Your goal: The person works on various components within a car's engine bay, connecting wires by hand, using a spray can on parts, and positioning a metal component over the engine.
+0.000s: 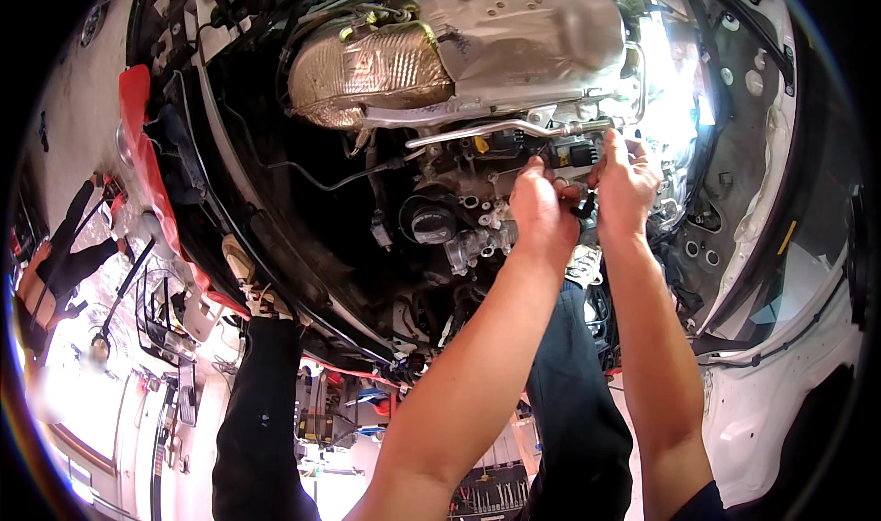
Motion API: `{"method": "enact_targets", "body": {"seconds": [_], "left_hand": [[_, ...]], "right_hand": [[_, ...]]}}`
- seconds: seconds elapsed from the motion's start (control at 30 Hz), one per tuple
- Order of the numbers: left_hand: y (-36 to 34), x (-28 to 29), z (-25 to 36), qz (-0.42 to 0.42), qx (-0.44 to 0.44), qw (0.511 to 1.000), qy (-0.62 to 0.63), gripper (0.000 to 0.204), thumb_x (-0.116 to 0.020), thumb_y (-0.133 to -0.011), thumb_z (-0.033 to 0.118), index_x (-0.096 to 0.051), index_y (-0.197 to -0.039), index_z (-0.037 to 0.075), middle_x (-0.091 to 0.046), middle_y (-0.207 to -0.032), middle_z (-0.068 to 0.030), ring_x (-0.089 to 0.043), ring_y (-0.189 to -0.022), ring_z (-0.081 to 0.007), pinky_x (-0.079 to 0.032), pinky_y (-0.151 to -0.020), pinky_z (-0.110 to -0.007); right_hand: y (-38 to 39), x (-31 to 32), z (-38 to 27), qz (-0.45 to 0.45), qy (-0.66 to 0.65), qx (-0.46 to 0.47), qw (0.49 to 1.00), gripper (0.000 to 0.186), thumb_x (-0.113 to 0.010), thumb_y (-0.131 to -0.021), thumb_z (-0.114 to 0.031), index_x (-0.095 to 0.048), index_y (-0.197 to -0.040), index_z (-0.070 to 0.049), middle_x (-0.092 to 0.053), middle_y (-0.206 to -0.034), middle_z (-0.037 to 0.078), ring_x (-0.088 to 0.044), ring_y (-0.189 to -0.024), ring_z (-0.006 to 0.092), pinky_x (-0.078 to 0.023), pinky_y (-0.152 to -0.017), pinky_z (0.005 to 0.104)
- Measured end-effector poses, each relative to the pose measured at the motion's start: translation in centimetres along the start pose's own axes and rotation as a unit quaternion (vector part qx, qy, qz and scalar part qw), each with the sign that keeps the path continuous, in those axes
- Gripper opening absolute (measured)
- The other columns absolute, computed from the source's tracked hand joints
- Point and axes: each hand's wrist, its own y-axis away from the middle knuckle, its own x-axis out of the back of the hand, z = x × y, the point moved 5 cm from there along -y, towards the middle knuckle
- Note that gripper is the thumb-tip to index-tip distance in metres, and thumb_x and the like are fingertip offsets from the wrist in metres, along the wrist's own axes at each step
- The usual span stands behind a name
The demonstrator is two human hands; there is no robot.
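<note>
My left hand (541,205) and my right hand (624,186) are close together in the engine bay, fingers curled at black ignition-coil parts (574,154) below a silver metal pipe (496,128). My right fingertips reach the pipe's fitting. A small black piece (584,207) sits between my hands; exactly what each grips is hidden. Above them lies a large silver heat shield (528,39) with a crinkled foil section (367,72). A round black cap (433,227) is on the engine to the left of my left wrist.
My dark-trousered legs (252,411) rest along the bay, with sneakers (240,264) on its edge. A red cover (142,145) drapes the left side. Another person (46,282) is at far left. A wrench tray (486,484) lies below. The white body panel (771,154) borders the right.
</note>
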Motion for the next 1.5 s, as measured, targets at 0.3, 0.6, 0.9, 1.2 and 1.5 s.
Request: {"method": "enact_targets", "body": {"seconds": [0.3,0.6,0.9,1.2,1.5], "left_hand": [[6.3,2.2,3.0,0.017,-0.114,0.958,-0.263,0.015,-0.048,-0.102,0.021,-0.053,-0.102,0.007,-0.040,-0.067,0.0048,-0.037,-0.051,-0.0056,-0.031,-0.045,-0.025],[11.3,3.5,22.6,-0.117,-0.290,0.565,-0.764,0.015,-0.055,-0.099,0.011,-0.059,-0.091,-0.001,-0.051,-0.071,0.0038,-0.044,-0.065,-0.0047,-0.038,-0.057,-0.025],[8.3,-6.2,28.4,-0.304,-0.184,0.343,-0.870,0.017,-0.061,-0.093,0.013,-0.061,-0.088,-0.003,-0.051,-0.063,-0.0001,-0.043,-0.059,-0.0057,-0.037,-0.054,-0.027],[5.8,-10.5,29.8,-0.343,-0.069,0.253,-0.902,0.014,-0.061,-0.092,0.010,-0.060,-0.086,-0.002,-0.046,-0.065,0.0041,-0.040,-0.062,-0.0042,-0.035,-0.055,-0.025],[7.1,-7.1,32.0,-0.369,-0.074,0.218,-0.900,0.016,-0.061,-0.093,0.012,-0.061,-0.086,-0.003,-0.053,-0.067,0.0019,-0.045,-0.064,-0.0057,-0.040,-0.059,-0.027]], "right_hand": [[4.6,3.0,-0.4,-0.100,0.046,-0.079,0.991,0.017,-0.061,-0.097,-0.014,-0.057,-0.086,-0.001,-0.053,-0.058,0.002,-0.047,-0.041,0.0095,-0.040,-0.041,0.0258],[9.0,-6.8,-1.2,-0.338,0.458,0.524,0.633,0.053,-0.059,-0.082,-0.009,-0.053,-0.134,-0.001,-0.046,-0.145,0.014,-0.043,-0.136,0.0281,-0.036,-0.112,0.0424],[8.7,-7.5,2.7,-0.209,0.514,0.576,0.601,0.049,-0.067,-0.073,-0.014,-0.065,-0.122,-0.011,-0.055,-0.111,0.004,-0.050,-0.119,0.0226,-0.037,-0.104,0.0480],[7.3,-9.0,1.4,-0.200,0.439,0.462,0.744,0.056,-0.077,-0.079,-0.022,-0.055,-0.126,-0.004,-0.050,-0.129,0.024,-0.052,-0.117,0.0423,-0.044,-0.100,0.0496],[6.8,-8.9,1.6,-0.119,0.448,0.396,0.792,0.049,-0.077,-0.076,-0.019,-0.057,-0.118,-0.003,-0.060,-0.106,0.016,-0.063,-0.095,0.0344,-0.051,-0.082,0.0430]]}}
